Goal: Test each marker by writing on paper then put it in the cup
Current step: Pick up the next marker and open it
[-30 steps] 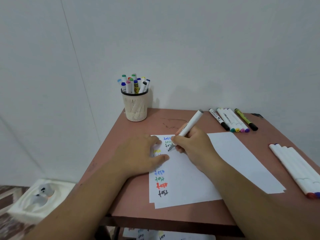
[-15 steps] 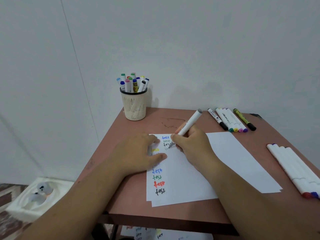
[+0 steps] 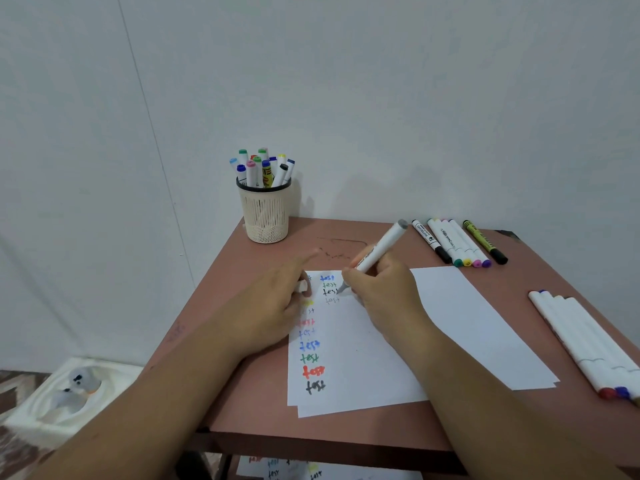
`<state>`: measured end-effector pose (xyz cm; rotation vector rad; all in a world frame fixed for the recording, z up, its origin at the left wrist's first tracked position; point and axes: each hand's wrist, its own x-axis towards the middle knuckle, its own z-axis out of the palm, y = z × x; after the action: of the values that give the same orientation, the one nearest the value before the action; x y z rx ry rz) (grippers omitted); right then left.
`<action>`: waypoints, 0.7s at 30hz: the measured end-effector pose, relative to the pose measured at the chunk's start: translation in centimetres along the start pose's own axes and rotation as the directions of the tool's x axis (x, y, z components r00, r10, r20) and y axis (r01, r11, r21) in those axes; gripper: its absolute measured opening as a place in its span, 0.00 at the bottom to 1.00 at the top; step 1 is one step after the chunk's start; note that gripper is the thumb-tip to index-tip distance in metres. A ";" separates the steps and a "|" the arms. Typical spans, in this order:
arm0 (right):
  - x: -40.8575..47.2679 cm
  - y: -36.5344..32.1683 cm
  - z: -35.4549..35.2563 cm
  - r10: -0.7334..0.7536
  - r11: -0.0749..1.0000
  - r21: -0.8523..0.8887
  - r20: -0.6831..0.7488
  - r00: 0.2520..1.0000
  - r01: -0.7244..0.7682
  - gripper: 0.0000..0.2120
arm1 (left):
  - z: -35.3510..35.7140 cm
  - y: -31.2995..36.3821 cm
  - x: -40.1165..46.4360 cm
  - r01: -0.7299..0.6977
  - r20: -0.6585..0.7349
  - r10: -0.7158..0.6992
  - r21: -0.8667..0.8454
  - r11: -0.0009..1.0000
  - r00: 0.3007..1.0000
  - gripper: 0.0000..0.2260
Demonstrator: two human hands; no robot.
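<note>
**Marker test: grey pen at the paper, cap waiting in the other hand**

Currently the right hand [image 3: 382, 292] pinches a white grey-tipped marker [image 3: 375, 255] in a writing grip, its nib touching or just above the top sheet of paper [image 3: 363, 358] beside a faint "test". To do this step well, judge the ink against the stronger words in the column, then lift the nib straight off to avoid a stray streak. The left hand [image 3: 273, 308] rests at the sheet's left edge, fingers curled round a small white piece, probably the cap [image 3: 302, 285]; its forefinger is blurred. Recapping comes before the mesh cup [image 3: 265, 216], which stands at the desk's [image 3: 242, 375] far left corner, already holding several markers.
</note>
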<state>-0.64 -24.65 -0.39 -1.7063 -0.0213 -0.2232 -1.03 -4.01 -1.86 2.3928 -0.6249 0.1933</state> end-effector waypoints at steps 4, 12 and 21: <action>-0.3 -0.6 -0.5 -0.097 0.966 0.244 0.014 0.995 0.091 0.05 | 0.3 -0.2 0.1 -0.076 -0.059 0.070 -0.106 0.992 0.996 0.37; -0.7 -1.1 0.0 -0.133 0.970 0.225 0.181 0.974 0.091 0.10 | -0.1 0.8 -0.2 -0.085 -0.081 0.069 -0.214 0.973 0.994 0.44; -0.8 -0.6 0.1 -0.129 0.988 0.111 0.247 0.960 0.104 0.10 | 0.0 1.3 -0.3 -0.081 -0.031 0.076 -0.308 0.948 0.997 0.45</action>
<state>-1.47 -24.32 0.09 -1.6279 -0.3184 -0.0880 -1.92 -4.80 -1.20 2.0642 -0.6882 0.1400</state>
